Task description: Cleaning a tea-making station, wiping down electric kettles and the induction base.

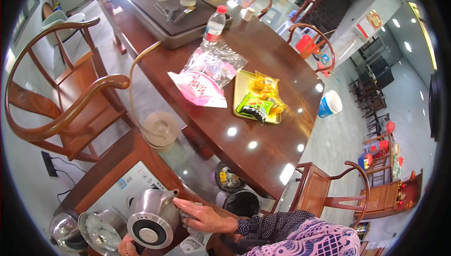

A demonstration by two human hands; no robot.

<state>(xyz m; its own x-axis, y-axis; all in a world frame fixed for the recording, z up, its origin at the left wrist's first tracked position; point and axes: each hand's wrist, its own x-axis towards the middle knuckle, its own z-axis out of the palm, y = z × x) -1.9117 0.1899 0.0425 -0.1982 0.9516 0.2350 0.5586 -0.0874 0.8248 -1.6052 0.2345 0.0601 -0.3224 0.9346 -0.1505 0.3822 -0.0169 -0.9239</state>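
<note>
A stainless steel kettle is tipped on its side, its round base with a black ring facing me and its spout pointing up and right. My left hand, partly cut off by the lower picture edge, grips its black handle. My right hand presses a grey cloth against the kettle's side near the spout; the fingers partly hide the cloth. Left of the kettle are a steel pot with pale, rounded things inside and another shiny pot or kettle. A white panel with printing lies behind the kettle.
A long wooden table holds a tea tray, a plastic bottle, a clear wrapper and a yellow tray with packaged snacks. Bins, a wooden armchair and a hose are nearby.
</note>
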